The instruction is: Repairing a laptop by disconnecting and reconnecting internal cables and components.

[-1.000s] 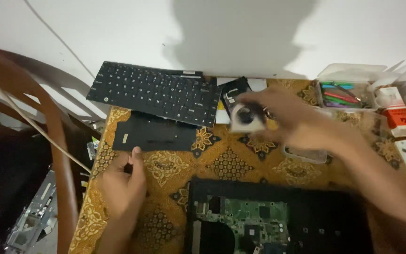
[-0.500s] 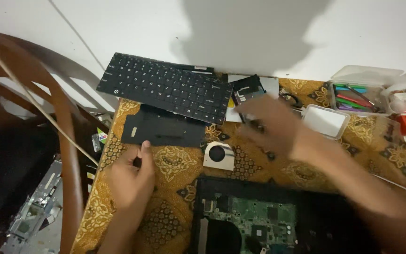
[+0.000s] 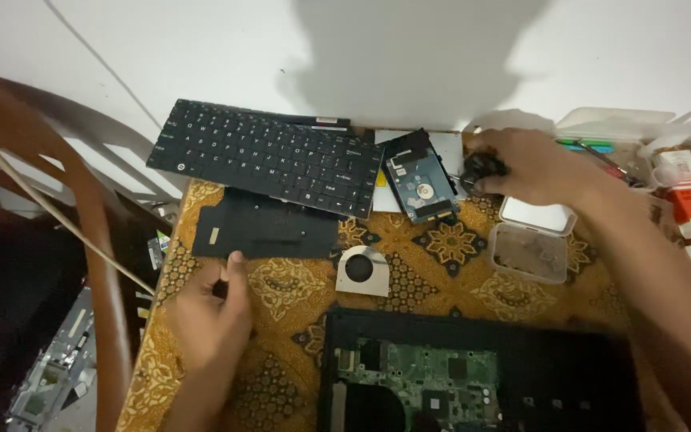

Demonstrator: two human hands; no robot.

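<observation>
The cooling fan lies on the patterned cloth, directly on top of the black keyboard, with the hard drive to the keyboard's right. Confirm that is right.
Not quite. In the head view the cooling fan does lie on the patterned cloth, but not on the black keyboard: it sits apart, below the keyboard and just above the opened laptop base. The hard drive is to the keyboard's right, as stated.

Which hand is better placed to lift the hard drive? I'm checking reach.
Probably the right hand: it is beside the hard drive, gripping a small dark part. The left hand rests far nearer the flat black panel.
</observation>
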